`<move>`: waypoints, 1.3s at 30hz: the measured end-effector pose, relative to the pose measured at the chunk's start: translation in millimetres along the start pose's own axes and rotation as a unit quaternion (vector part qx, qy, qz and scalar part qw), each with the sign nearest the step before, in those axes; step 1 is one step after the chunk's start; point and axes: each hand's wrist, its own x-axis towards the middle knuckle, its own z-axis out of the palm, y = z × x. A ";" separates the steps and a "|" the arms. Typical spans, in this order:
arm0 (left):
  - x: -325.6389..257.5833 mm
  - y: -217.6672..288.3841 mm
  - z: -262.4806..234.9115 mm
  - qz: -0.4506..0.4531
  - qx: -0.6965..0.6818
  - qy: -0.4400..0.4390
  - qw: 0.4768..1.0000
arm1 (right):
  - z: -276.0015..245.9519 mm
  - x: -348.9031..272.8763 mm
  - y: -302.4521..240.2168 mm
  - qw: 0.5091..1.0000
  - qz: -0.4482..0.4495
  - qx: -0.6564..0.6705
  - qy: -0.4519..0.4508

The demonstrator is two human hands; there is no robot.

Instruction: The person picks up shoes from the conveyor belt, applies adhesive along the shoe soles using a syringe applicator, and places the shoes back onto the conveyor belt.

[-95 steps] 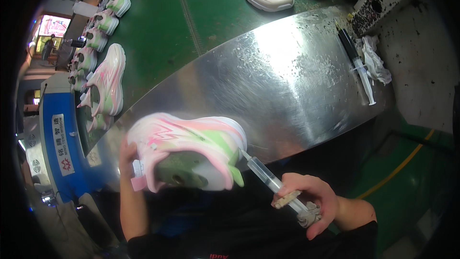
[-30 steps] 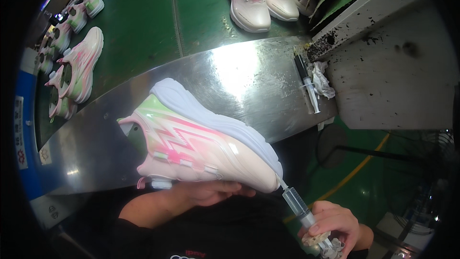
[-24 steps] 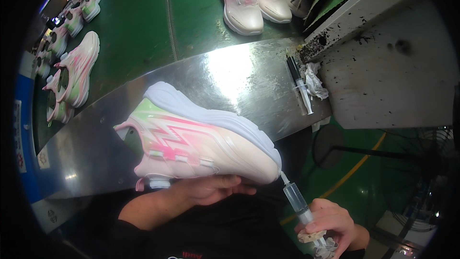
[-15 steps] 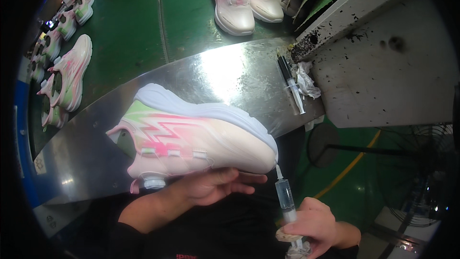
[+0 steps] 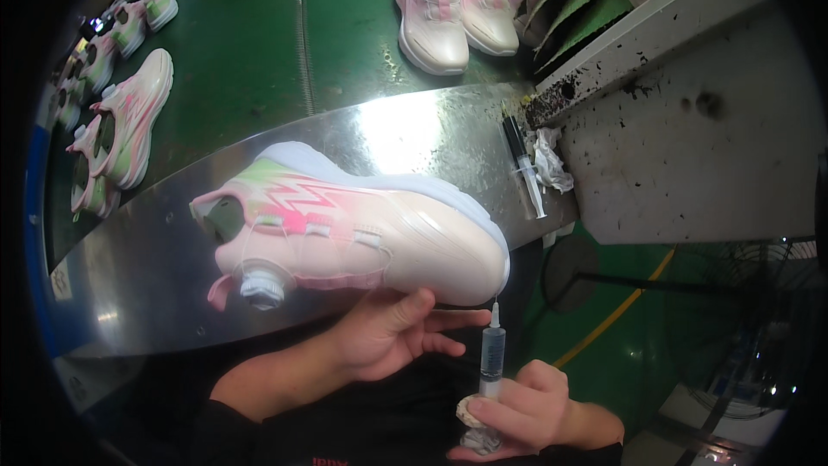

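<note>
A white-and-pink sneaker (image 5: 371,242) with green at the heel and a dial on its tongue lies on its side, its toe to the right. My left hand (image 5: 384,337) supports it from beneath, thumb against the upper and fingers reaching toward the toe. Wrapped round the lower part of a clear syringe (image 5: 492,354) is my right hand (image 5: 524,410). The syringe points up, its fine tip at the toe's edge where sole meets upper. Crumpled white material (image 5: 479,440) and a pale round pad (image 5: 469,412) sit at its plunger end.
Across the metal ledge (image 5: 328,143), a dark-filled syringe (image 5: 522,164) lies beside a crumpled tissue (image 5: 552,160). Similar sneakers (image 5: 435,26) stand on the green belt (image 5: 233,61), with more (image 5: 134,112) at the left. A stained metal panel (image 5: 690,147) rises at the right.
The sneaker has rolled slightly, showing more of its upper and less sole. My right hand and the syringe have shifted left, the syringe now more upright. The whole view has shifted a little.
</note>
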 end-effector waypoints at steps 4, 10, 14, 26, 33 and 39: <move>-1.5 0.4 5.4 0.011 -0.005 0.010 1.000 | 8.2 -5.1 1.9 0.999 -0.021 -0.036 0.002; -3.4 1.7 9.3 0.015 0.002 0.014 1.000 | 12.2 -3.2 2.0 0.996 -0.034 -0.083 0.003; -3.3 3.1 10.5 0.014 0.007 0.013 1.000 | 13.4 -2.5 2.7 0.994 -0.039 -0.101 0.002; -4.3 -1.8 13.0 0.021 0.032 0.035 0.999 | 17.0 -7.8 3.7 0.993 -0.046 -0.113 0.002; -0.3 -4.2 11.0 0.029 0.042 0.039 0.998 | 16.4 -6.7 5.4 0.993 -0.042 -0.111 0.003; -9.1 -1.7 13.5 0.028 0.050 0.029 0.998 | 6.1 -21.2 -8.8 0.985 -0.110 -0.095 0.097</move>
